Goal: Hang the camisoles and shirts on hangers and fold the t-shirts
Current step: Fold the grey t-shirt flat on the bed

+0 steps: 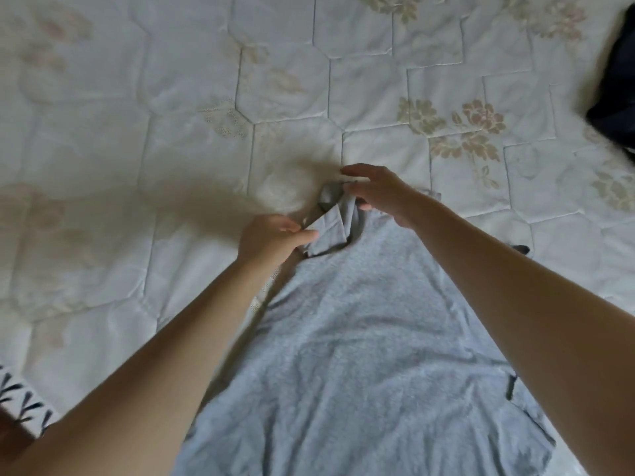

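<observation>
The left hand pinches a folded corner at the far end of the grey t-shirt. The right hand grasps bunched cloth just beside it. The t-shirt lies spread on the quilted bed; a dark garment lies far right.

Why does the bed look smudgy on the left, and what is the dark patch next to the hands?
Head view: the left side of the quilt is blurred, likely by camera motion; the dark patch is soft shadow cast beside the left hand; the grey t-shirt looks sharper; the lighting is dim and even, with no glare.
</observation>
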`<state>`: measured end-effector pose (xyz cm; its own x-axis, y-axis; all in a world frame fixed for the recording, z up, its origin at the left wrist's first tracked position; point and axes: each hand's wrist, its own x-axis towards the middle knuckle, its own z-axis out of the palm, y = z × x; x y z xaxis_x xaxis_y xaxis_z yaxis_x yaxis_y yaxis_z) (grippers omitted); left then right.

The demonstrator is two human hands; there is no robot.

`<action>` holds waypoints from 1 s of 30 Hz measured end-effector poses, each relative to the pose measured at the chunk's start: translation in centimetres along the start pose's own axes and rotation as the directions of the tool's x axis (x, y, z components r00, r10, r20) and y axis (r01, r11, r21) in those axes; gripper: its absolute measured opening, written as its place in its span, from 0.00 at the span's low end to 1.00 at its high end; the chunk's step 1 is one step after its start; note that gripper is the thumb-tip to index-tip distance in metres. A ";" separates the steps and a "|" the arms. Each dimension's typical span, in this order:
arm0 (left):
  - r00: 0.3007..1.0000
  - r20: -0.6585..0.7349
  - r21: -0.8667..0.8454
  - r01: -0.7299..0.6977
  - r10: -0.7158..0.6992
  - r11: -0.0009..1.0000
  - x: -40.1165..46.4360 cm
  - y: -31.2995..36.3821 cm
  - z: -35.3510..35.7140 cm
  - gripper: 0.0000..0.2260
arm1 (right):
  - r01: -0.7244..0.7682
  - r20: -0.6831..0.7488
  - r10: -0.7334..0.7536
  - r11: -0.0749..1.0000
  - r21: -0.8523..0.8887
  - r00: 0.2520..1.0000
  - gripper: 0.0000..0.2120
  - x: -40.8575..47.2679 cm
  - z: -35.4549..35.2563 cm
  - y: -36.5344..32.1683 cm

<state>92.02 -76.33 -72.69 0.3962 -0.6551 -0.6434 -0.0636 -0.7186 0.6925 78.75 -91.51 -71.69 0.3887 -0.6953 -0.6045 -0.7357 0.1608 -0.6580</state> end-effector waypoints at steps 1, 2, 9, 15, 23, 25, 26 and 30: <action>0.999 -0.012 0.132 -0.045 0.047 0.990 0.0 0.1 0.4 0.14 | 0.020 -0.037 -0.024 0.996 -0.081 0.999 0.19 0.6 0.3 -0.3; 0.996 -0.020 0.254 -0.082 0.090 0.964 -0.1 0.1 0.8 0.12 | 0.032 -0.066 -0.042 0.988 -0.153 0.997 0.23 1.0 0.6 -0.5; 0.979 -0.091 0.105 -0.173 0.183 0.979 0.3 -2.2 0.6 0.14 | 0.070 0.088 -0.041 0.932 -0.355 0.995 0.15 2.0 1.1 -1.3; 0.982 -0.017 -0.024 -0.190 0.189 0.982 0.1 -4.2 -0.8 0.09 | 0.122 -0.061 -0.160 0.906 -0.406 0.985 0.05 2.5 0.7 -2.0; 0.994 -0.106 -0.326 -0.047 0.013 0.944 0.7 -4.0 1.0 0.07 | 0.219 -0.089 -0.264 0.913 -0.345 0.960 0.07 3.9 0.7 -2.2; 0.988 -0.149 -0.399 -0.028 -0.035 0.916 0.7 -4.0 1.5 0.07 | 0.206 -0.130 -0.260 0.922 -0.329 0.957 0.05 4.2 1.6 -1.9; 0.986 -0.160 -0.431 -0.020 -0.055 0.902 0.7 -4.0 1.7 0.07 | 0.178 -0.166 -0.240 0.931 -0.320 0.956 0.09 4.3 1.9 -1.9; 0.986 -0.151 -0.393 0.012 -0.078 0.920 0.7 -3.7 1.8 0.16 | 0.042 -0.201 -0.113 0.945 -0.326 0.973 0.27 4.6 1.1 -2.3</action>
<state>90.86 -74.56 -76.30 0.5333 -0.5547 -0.6386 0.3062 -0.5771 0.7571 82.83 -94.25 -73.47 0.3499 -0.8356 -0.4235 -0.8590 -0.1058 -0.5009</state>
